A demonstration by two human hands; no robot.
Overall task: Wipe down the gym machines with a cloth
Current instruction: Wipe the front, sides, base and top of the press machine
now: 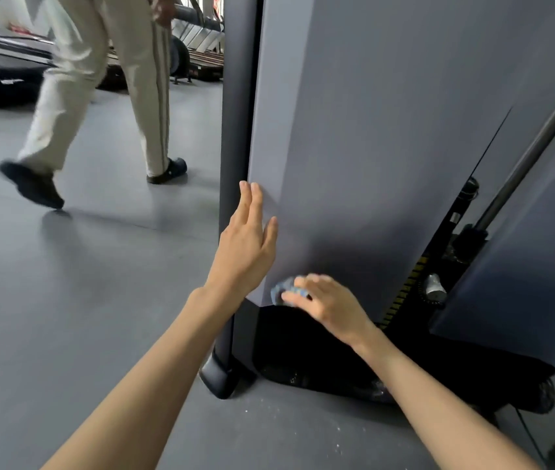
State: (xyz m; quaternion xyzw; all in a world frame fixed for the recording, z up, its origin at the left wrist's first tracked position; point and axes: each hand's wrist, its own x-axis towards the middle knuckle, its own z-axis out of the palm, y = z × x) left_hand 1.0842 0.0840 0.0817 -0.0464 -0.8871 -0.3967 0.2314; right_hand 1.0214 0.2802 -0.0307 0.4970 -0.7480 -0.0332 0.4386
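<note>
A tall grey side panel (371,147) of a gym machine fills the middle and right of the head view. My left hand (247,245) lies flat with straight fingers against the panel's left edge. Lower down, my right hand (323,301) grips a small bunched blue cloth (282,290) and presses it on the panel near its bottom edge. The hand is blurred by motion and covers much of the cloth.
A person in light trousers and dark shoes (106,96) walks across the grey floor at upper left. Treadmills (1,69) stand behind. A dark upright post (235,130) borders the panel; a metal rod (537,144) and black frame parts are at right.
</note>
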